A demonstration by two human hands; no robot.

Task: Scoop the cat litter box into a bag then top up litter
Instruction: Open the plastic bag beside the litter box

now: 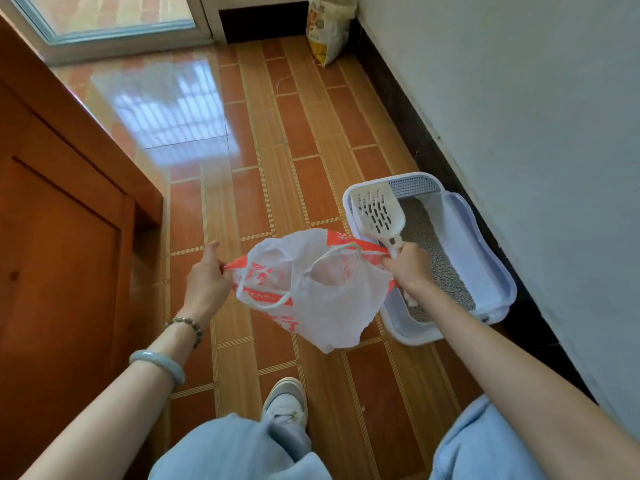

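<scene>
A white and orange plastic bag (322,289) hangs stretched between my hands above the tiled floor. My left hand (207,278) pinches its left edge. My right hand (408,266) grips the bag's right edge together with the handle of a white slotted litter scoop (377,211), whose blade points up and away and looks bare. The white litter box (491,268) sits on the floor along the right wall, just beyond my right hand, with grey litter (433,258) inside. A yellow and white litter sack (329,29) leans in the far corner.
A wooden cabinet (62,220) runs along the left. A glass door (114,15) is at the far end. The white wall (519,116) with a dark skirting borders the right. My shoe (285,401) and light blue trousers are at the bottom.
</scene>
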